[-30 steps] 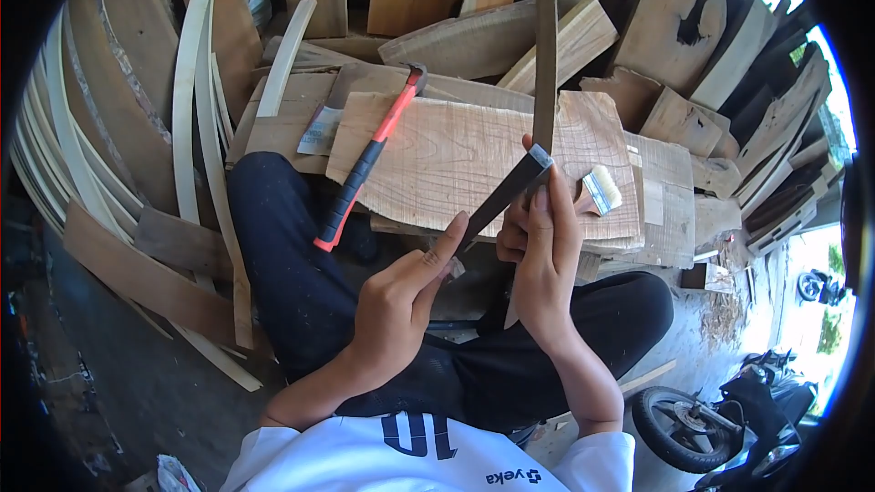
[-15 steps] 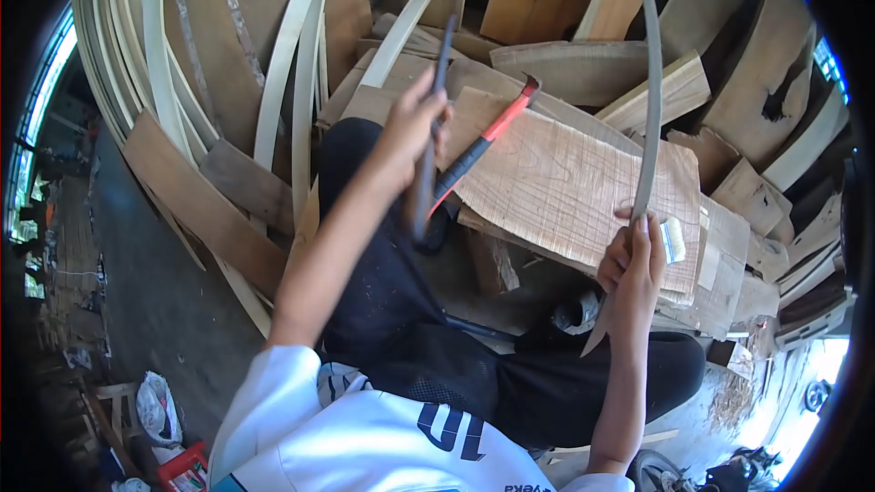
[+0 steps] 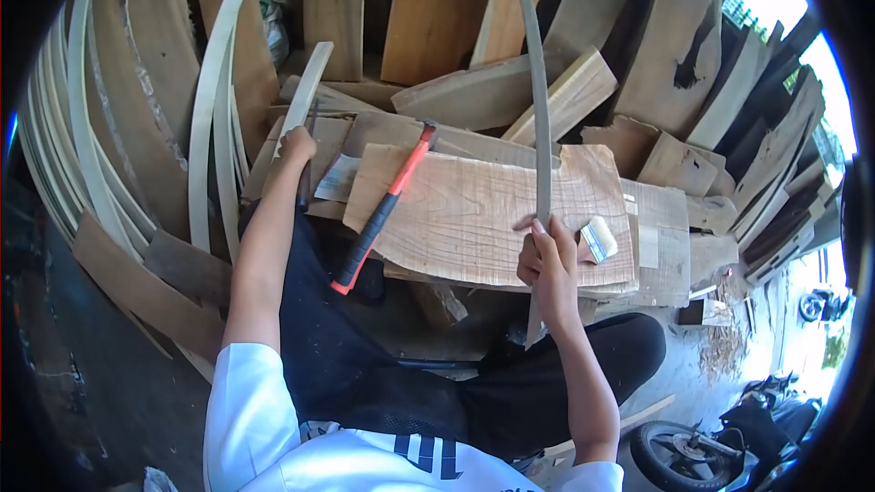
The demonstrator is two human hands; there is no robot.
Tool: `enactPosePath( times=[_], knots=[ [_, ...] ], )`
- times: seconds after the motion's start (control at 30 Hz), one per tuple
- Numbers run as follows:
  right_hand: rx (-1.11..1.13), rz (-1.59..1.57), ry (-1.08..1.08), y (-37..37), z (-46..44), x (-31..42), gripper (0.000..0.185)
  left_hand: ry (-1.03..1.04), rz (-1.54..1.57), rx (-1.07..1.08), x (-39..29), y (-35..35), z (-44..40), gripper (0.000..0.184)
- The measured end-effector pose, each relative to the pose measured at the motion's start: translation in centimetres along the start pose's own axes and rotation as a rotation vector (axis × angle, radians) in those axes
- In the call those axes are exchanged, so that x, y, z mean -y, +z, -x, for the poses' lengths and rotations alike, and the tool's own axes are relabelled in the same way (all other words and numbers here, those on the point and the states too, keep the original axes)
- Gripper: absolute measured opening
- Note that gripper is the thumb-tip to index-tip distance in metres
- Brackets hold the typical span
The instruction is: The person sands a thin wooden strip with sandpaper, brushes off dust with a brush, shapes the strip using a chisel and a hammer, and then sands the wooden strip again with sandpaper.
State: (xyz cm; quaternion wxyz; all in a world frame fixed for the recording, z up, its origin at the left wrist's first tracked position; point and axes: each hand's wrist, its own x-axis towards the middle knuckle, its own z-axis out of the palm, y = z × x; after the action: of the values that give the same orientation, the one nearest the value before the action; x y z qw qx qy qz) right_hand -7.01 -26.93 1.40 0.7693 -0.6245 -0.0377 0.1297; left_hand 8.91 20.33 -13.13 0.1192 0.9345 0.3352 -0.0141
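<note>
My left hand (image 3: 296, 144) is closed over the lower end of a short pale strip (image 3: 312, 77) at the left of the boards. A dark slim tool (image 3: 304, 184) shows above and below this hand; whether my fingers grip it or the strip is unclear. My right hand (image 3: 549, 264) pinches a long, thin curved wood strip (image 3: 538, 100) near its lower end, holding it upright. Between the hands, a red and black hammer (image 3: 383, 214) lies on a broad rough board (image 3: 465, 210). A brush (image 3: 598, 240) with pale bristles rests beside my right hand.
Planks (image 3: 433, 32) lean along the back. Long bent strips (image 3: 214, 82) stand at the left, near a brown curved board (image 3: 146, 278). My crossed legs (image 3: 365, 355) are below the boards. A motorbike wheel (image 3: 684, 456) is at the lower right.
My left hand has moved away from my right hand, forward and left to the short strip, carrying the dark tool on the way. My right hand still holds the long strip.
</note>
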Motion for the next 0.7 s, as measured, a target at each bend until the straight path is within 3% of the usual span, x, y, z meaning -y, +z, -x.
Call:
enactPosePath(
  times=[0.07,0.2,0.27,0.33,0.37,0.4,0.47,0.53,0.6,0.7],
  knots=[
    [0.026,-0.045,-0.003,-0.1,0.1,0.3,0.030,-0.075,-0.088,0.086,-0.2,-0.4,0.6,0.033],
    [-0.040,-0.049,-0.085,0.7,0.1,-0.2,0.029,-0.022,-0.172,0.115,-0.8,-0.4,0.9,0.030],
    [-0.088,-0.067,-0.131,1.0,0.4,-0.3,0.029,0.313,-0.058,-0.409,-3.7,-2.1,5.1,0.030],
    [-0.050,-0.001,-0.145,0.7,0.7,-0.6,0.035,0.710,0.540,-0.376,-8.0,-5.2,10.0,0.027],
    [-0.044,0.078,-0.163,0.5,0.7,-0.9,0.037,0.784,0.675,-0.277,-10.3,-6.5,13.7,0.022],
    [-0.065,0.134,-0.199,1.1,1.0,-0.6,0.012,0.846,0.810,-0.169,-12.1,-7.7,17.9,0.018],
    [-0.042,0.172,-0.167,1.5,1.3,-0.6,0.012,1.073,0.737,-0.101,-14.7,-10.2,24.7,0.015],
    [-0.037,0.182,-0.148,1.8,1.1,-1.8,0.015,1.349,0.726,-0.180,-16.1,-9.6,28.1,0.016],
    [-0.069,0.265,-0.200,1.9,0.9,-2.3,0.051,1.431,0.718,-0.339,-17.1,-8.7,30.1,0.017],
    [-0.085,0.288,-0.197,2.1,0.8,-2.7,0.051,1.445,0.699,-0.356,-16.8,-7.9,30.7,0.018]
  ],
)
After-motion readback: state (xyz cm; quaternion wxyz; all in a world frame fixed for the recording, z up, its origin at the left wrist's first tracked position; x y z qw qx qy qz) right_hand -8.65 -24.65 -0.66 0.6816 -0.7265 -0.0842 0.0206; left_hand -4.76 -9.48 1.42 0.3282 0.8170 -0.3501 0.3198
